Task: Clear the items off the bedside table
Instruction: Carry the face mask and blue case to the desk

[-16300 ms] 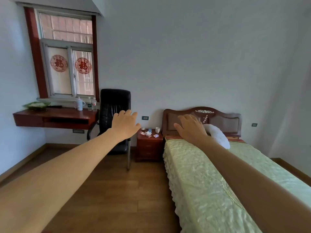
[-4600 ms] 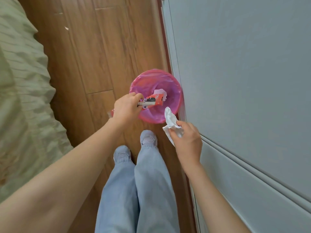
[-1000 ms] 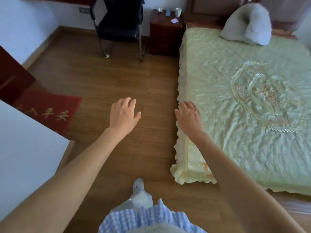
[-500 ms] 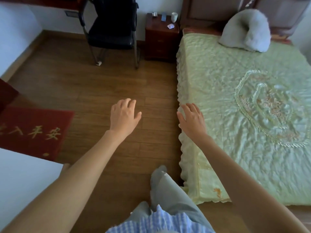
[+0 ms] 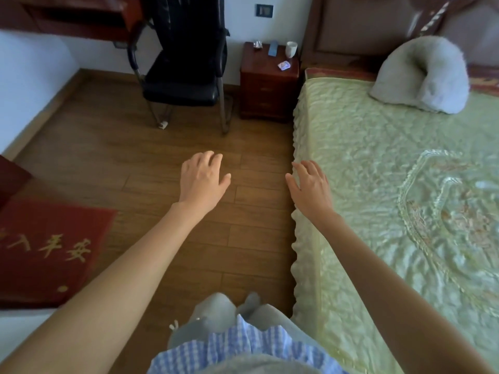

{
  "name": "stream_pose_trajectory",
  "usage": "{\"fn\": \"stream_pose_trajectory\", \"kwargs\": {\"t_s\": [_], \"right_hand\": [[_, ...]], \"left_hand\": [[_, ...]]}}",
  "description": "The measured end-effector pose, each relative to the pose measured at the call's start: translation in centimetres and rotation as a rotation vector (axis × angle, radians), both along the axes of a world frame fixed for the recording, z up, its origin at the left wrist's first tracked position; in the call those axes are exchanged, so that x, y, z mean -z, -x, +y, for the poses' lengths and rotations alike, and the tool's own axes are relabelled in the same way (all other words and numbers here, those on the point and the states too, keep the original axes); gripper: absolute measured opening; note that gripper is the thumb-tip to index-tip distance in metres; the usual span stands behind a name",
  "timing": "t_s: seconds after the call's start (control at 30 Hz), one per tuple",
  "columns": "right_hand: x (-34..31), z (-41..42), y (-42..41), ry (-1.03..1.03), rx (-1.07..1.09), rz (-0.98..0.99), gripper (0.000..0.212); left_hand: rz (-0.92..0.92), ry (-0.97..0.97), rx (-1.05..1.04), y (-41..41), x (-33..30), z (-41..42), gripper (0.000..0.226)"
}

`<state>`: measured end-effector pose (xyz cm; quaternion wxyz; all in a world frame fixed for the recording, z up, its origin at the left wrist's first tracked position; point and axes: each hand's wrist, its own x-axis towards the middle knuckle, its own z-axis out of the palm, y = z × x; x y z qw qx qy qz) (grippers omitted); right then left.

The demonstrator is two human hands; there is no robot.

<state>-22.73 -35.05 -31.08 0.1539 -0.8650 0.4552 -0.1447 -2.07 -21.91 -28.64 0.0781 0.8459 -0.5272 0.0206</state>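
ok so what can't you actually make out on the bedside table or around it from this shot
- Small shiny item, head view: too small to identify.
- Small wrapped packet: print too small to read.
- White cup: its inside is hidden by the viewing angle.
- Desk: its top is cut off by the upper edge.

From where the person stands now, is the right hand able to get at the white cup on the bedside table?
Probably not yet. The right hand, open and holding nothing, hangs by the bed's edge, with bare floor between it and the bedside table. The white cup looks unblocked, so walking closer should do.
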Motion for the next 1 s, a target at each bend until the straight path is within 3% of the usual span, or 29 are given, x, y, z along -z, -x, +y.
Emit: {"fn": "stream_pose_trajectory", "kwargs": {"t_s": [0.73, 1.0], "right_hand": [[0.7, -33.0, -20.6, 0.016, 0.091, 0.013, 0.048], [2.0, -44.2, -24.8, 0.008, 0.054, 0.149, 0.048]], "left_hand": [[-0.026, 0.010, 0.121, -20.7, 1.0, -35.2, 0.052], [-0.001, -0.002, 0.132, -26.2, 2.4, -46.9, 0.051]]}}
